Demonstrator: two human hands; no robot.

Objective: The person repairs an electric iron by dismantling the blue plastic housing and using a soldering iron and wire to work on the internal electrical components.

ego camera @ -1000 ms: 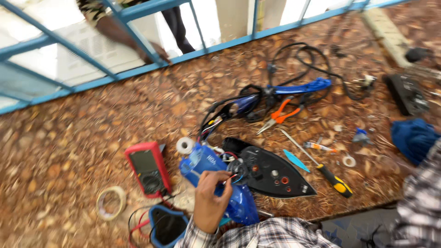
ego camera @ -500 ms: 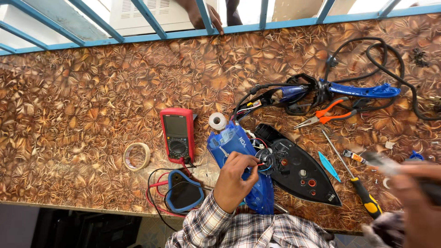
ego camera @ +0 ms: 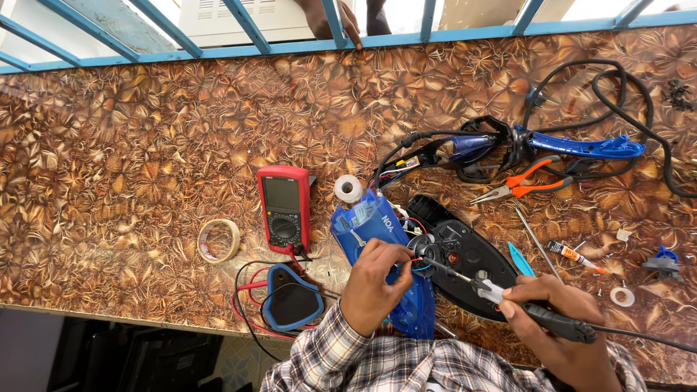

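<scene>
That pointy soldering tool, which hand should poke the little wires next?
Probably the right hand: it already holds the soldering tool, tip aimed at the wires. The left hand pinches those wires on the blue iron shell.

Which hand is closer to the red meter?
Left. The left hand is just beside the red meter, on the blue iron shell; the right hand is farther off, gripping the soldering iron.

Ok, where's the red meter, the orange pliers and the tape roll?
Red multimeter [ego camera: 284,207], head view, on its grey screen.
Orange-handled pliers [ego camera: 524,183], head view, on the handles.
Masking tape roll [ego camera: 234,234], head view, on its right rim.
</scene>
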